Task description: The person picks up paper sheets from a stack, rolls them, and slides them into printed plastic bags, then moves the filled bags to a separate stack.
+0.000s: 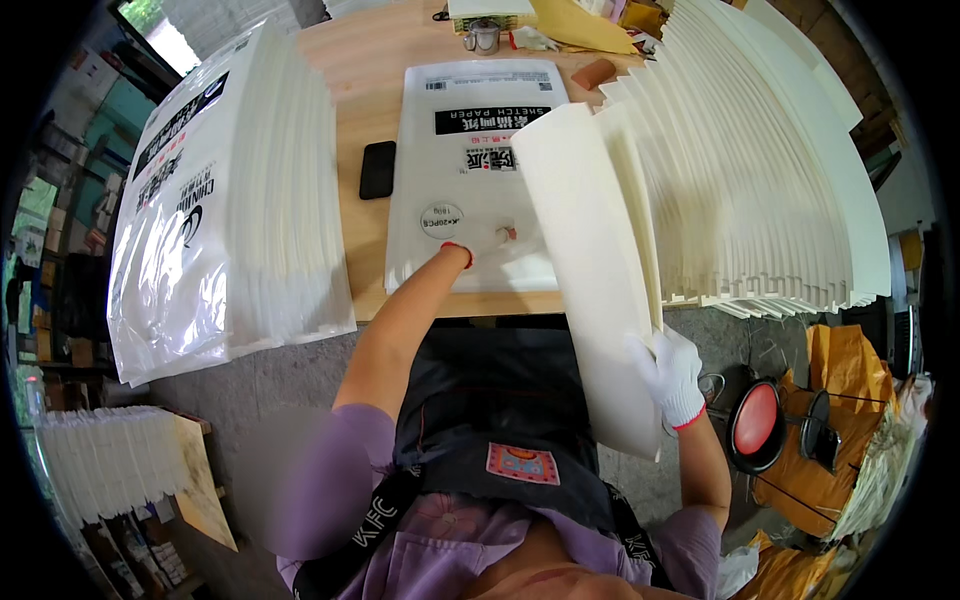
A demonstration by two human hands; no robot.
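Left stack: a tall pile of clear-bagged paper packs [215, 200] stands on the table's left edge, well apart from both hands.
Lower left: a smaller fan of white sheets [105, 460] sits on a low board near the floor.
Table: a pale wooden top [365, 60], its near edge just in front of the person.
Phone: a dark phone [377, 169] lies flat between the left stack and the bag.
Bag: a flat white printed bag [470, 170] lies in the middle of the table, long axis running near to far, its near end at the table edge.
Left hand: the left hand [487, 243] is inside the bag's near end, seen through the film; whether it is clenched or loose I cannot tell.
Sheets: a thin stack of white sheets [590, 270] stands on edge just right of the bag, long axis running near to far and tilted, its far end over the bag's right side, its near end down past the table edge.
Right hand: the gloved right hand [670, 375] grips the sheets at their near right edge, fingers wrapped round it.
Key relation: the bag mouth lies left and slightly far of the right hand; the left hand is the nearer one to it.
Right fan: a large fanned pile of white sheets [770, 170] covers the table's right side.
Far right: a red stool [757, 420] and yellow bags [850, 400] on the floor.
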